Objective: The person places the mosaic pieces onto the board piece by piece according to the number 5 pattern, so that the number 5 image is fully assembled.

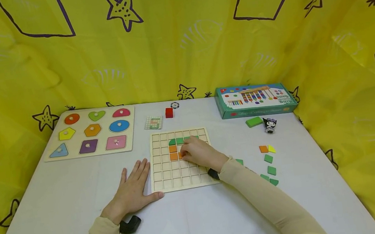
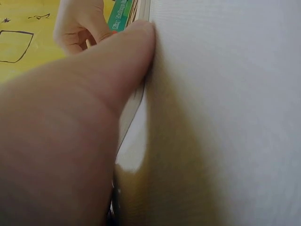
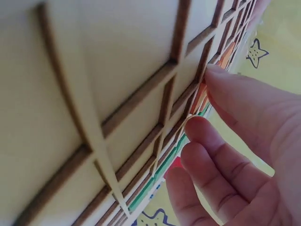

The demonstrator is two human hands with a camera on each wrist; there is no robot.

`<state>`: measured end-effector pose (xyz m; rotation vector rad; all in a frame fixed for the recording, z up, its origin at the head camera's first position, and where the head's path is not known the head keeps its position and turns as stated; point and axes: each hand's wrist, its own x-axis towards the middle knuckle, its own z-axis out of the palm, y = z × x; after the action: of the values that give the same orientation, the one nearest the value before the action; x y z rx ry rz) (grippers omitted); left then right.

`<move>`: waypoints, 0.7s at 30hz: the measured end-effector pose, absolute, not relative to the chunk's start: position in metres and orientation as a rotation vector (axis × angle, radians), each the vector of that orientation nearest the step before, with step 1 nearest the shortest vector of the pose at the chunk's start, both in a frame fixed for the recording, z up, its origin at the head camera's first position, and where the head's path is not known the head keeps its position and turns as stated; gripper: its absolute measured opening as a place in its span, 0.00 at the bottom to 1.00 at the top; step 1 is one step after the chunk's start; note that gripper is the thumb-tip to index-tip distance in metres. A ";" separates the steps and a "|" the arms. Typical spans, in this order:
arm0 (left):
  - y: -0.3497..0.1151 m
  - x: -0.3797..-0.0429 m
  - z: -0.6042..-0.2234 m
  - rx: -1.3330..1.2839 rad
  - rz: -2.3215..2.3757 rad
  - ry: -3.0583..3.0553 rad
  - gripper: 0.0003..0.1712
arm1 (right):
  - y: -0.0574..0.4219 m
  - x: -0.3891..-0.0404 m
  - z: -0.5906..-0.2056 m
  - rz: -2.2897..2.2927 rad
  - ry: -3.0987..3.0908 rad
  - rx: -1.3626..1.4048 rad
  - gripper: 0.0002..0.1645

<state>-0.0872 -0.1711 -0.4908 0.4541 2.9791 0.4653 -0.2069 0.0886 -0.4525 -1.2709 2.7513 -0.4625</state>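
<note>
A wooden grid board [image 1: 166, 175] lies on the table, with a row of green tiles [image 1: 179, 140] near its far side and orange tiles [image 1: 173, 156] below them. Over the board, my right hand [image 1: 200, 152] pinches an orange tile [image 3: 199, 98] between thumb and index finger, right at a grid cell. The other fingers curl loosely over the grid; the hand hides part of the tiles. My left hand [image 1: 131, 191] rests flat on the table with fingers spread at the board's left side. Its thumb [image 2: 127, 52] lies on the near left corner of the board.
Loose green tiles [image 1: 271, 170], an orange and a yellow tile [image 1: 271, 148] lie on the right. Behind the board are a small pattern card [image 1: 154, 122] and a red cube [image 1: 169, 113]. A shape puzzle [image 1: 107, 146] is far left; a game box [image 1: 258, 112], green block [image 1: 254, 121] and figurine [image 1: 270, 125] far right.
</note>
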 end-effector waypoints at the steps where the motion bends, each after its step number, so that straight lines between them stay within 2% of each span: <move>1: -0.171 -0.087 -0.491 0.453 0.466 2.979 0.65 | 0.090 -0.206 -0.452 -0.474 2.748 -1.276 0.05; 9: -0.171 -0.087 -0.489 0.467 0.484 2.989 0.65 | 0.129 -0.204 -0.444 -0.593 2.770 -1.123 0.09; 21: -0.171 -0.088 -0.491 0.456 0.473 2.975 0.65 | 0.272 -0.202 -0.442 -0.700 2.926 -0.578 0.12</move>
<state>-0.0876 -0.1706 -0.4910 0.4560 2.9755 0.4730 -0.2016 0.2721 -0.4421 -0.5776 2.9255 -0.6999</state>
